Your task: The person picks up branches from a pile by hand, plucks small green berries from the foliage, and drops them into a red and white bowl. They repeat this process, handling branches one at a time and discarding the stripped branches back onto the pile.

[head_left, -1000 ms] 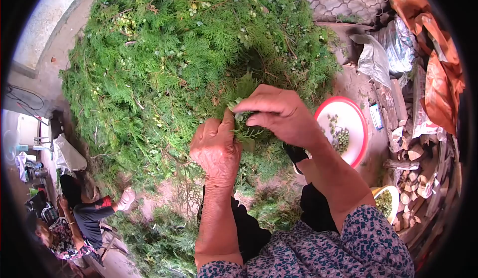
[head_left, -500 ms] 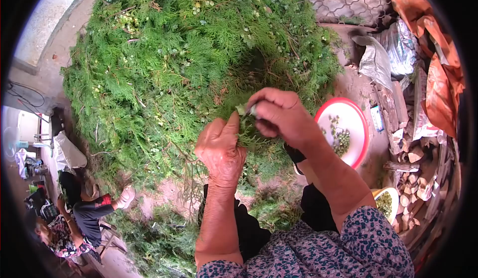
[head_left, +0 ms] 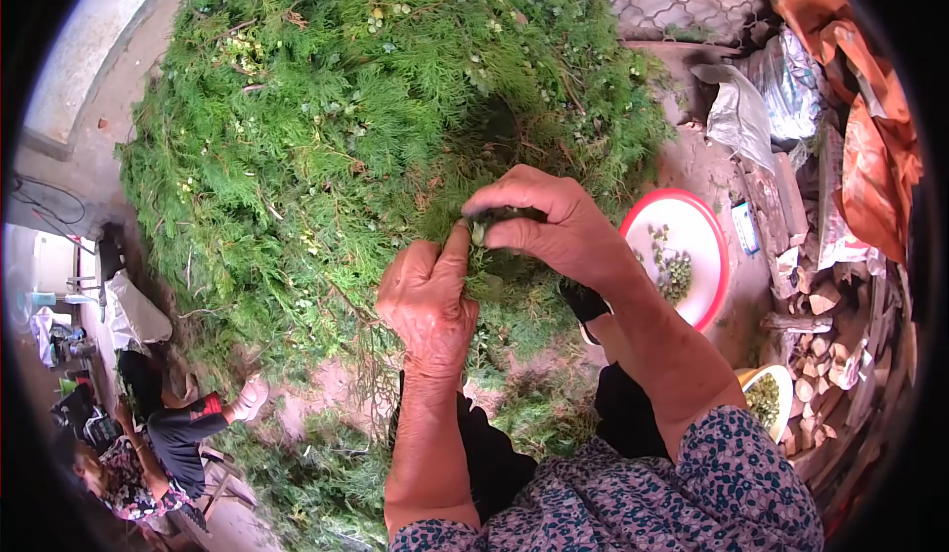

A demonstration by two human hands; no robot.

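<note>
My left hand (head_left: 430, 290) is closed around a leafy evergreen sprig (head_left: 482, 283), its forefinger pointing up along the stem. At the top of the sprig is a pale green cone (head_left: 478, 233). My right hand (head_left: 559, 228) has its thumb and forefinger curved about this cone, with the fingertips touching it; the other fingers are partly hidden. Both hands are over the near side of a big heap of evergreen branches (head_left: 297, 157). To the right, a white basin with a red rim (head_left: 725, 255) holds many small green cones (head_left: 675, 277).
A yellow-rimmed bowl (head_left: 782, 409) of cones stands by my right elbow. Chopped firewood (head_left: 816, 364), sacks (head_left: 739, 117) and an orange sheet (head_left: 870, 176) line the right side. At lower left another person (head_left: 148, 453) sits on a stool. More branches (head_left: 316, 473) lie nearby.
My right hand has shifted slightly left, its thumb and forefinger now wider apart about the cone. My left hand keeps the sprig and has moved little. The view has shifted slightly.
</note>
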